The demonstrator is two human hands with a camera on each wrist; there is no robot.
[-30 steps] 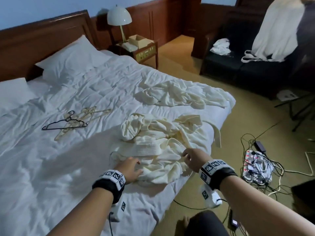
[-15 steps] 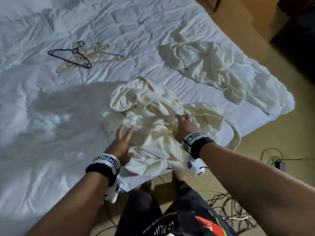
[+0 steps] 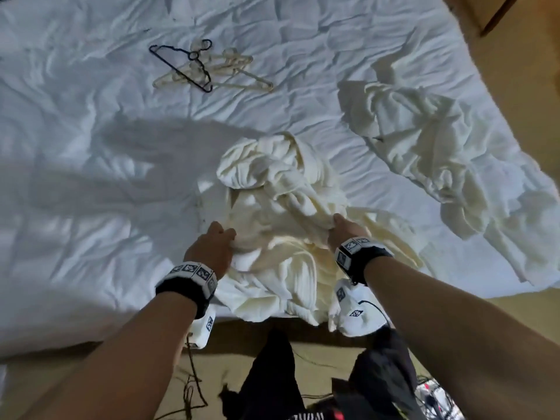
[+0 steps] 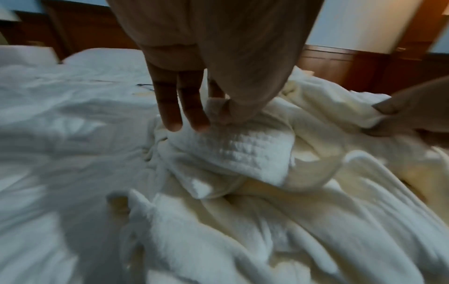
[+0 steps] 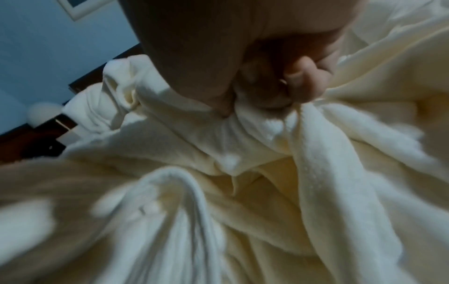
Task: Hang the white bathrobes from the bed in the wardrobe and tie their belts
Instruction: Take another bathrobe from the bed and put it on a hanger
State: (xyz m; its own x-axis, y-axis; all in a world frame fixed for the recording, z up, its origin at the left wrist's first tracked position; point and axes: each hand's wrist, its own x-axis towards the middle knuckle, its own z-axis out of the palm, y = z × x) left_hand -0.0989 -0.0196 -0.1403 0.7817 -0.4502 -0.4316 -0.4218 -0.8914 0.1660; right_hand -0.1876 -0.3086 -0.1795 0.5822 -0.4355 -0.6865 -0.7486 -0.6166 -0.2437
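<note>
A crumpled cream-white bathrobe (image 3: 281,189) lies at the near edge of the bed (image 3: 91,207). My left hand (image 3: 228,237) pinches a fold on its left side. In the left wrist view the thumb and forefinger of my left hand (image 4: 215,117) nip the waffle cloth (image 4: 243,149), with the other fingers straight. My right hand (image 3: 335,225) grips a bunched fold on the robe's right side, and the right wrist view shows its fingers (image 5: 303,90) curled into the cloth (image 5: 243,146). A second bathrobe (image 3: 439,147) lies spread further right. A narrow strip of cloth (image 3: 403,237) trails beside the near robe.
One black and several cream hangers (image 3: 209,68) lie in a heap further up the bed. Cables (image 3: 191,389) run over the tan floor by my legs below the bed's edge. A wooden furniture corner (image 3: 485,13) stands at the top right.
The head view has tilted down onto the bed. Both hands have closed on the near robe: the left, flat with spread fingers before, now pinches a fold, and the right bunches the cloth.
</note>
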